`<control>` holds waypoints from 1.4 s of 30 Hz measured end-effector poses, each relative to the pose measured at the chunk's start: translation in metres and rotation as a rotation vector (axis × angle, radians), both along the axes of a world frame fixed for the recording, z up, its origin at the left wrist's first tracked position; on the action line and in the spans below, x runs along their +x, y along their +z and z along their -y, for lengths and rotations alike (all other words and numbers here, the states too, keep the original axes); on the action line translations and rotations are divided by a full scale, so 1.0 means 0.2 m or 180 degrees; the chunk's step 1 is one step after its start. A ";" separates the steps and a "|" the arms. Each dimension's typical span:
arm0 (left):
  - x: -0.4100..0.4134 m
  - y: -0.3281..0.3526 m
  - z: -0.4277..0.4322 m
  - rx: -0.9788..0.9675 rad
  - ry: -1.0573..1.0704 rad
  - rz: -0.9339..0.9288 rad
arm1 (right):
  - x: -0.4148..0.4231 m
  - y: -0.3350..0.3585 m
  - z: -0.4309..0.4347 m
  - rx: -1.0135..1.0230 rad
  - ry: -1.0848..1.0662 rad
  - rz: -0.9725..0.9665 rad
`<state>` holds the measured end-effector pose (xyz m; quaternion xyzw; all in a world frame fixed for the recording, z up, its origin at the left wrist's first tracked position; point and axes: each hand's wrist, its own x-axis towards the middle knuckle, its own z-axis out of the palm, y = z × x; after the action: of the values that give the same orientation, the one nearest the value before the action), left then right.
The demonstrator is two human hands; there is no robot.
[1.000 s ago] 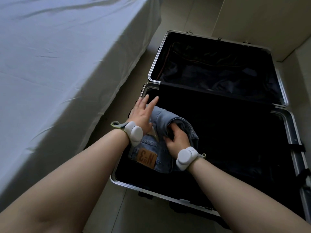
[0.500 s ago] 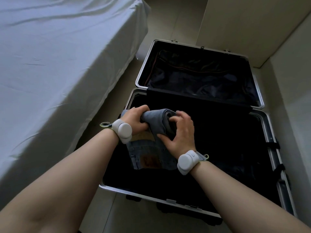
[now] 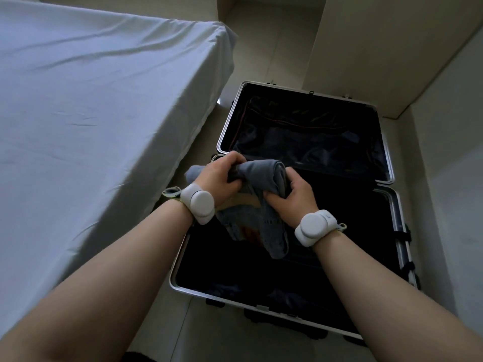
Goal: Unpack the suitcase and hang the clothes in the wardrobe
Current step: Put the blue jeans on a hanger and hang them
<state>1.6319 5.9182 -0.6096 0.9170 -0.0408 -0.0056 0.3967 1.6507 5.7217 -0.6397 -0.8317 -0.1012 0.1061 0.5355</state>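
The left hand [image 3: 219, 176] and the right hand [image 3: 292, 197] both grip a pair of jeans [image 3: 251, 223], fingers curled tight into the cloth. The left hand clutches the upper left end of the bundle. The right hand pinches its right side, thumb on top and fingers tucked under. Between the two hands the denim is bunched into a loose roll, and the rest of it hangs below them, with a brown patch showing on the drooping part. The jeans are held up over the left part of the near half of the suitcase [image 3: 347, 257], clear of its lining.

Each wrist wears a white band with a round puck on it, one on the left [image 3: 200, 205] and one on the right [image 3: 315, 227].

The suitcase lies fully open on the floor [image 3: 209, 330], its two halves side by side, both with silver rims and dark lining. The far half holds dark crumpled fabric; what it is cannot be told in the shadow. A bed [image 3: 91, 113] with a smooth pale sheet stands just beside the suitcase on the left. Pale upright panels [image 3: 392, 48] rise beyond the suitcase and to its right.
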 end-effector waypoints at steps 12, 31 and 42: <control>-0.19 1.35 -0.19 -0.0590 0.0223 -0.0129 | -0.07 1.34 -0.02 -0.0099 0.0528 -0.0105; -1.05 2.89 -0.45 0.0111 0.0629 0.0186 | -0.55 3.18 -0.71 0.0813 0.0502 -0.0730; -1.54 3.27 -0.38 -0.0066 0.2344 0.0927 | -0.93 3.59 -0.87 0.1517 0.1521 -0.1523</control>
<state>1.3247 5.9943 0.0451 0.8574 0.2349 0.2676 0.3715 1.4645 5.8961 0.0784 -0.5894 -0.1858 0.3914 0.6818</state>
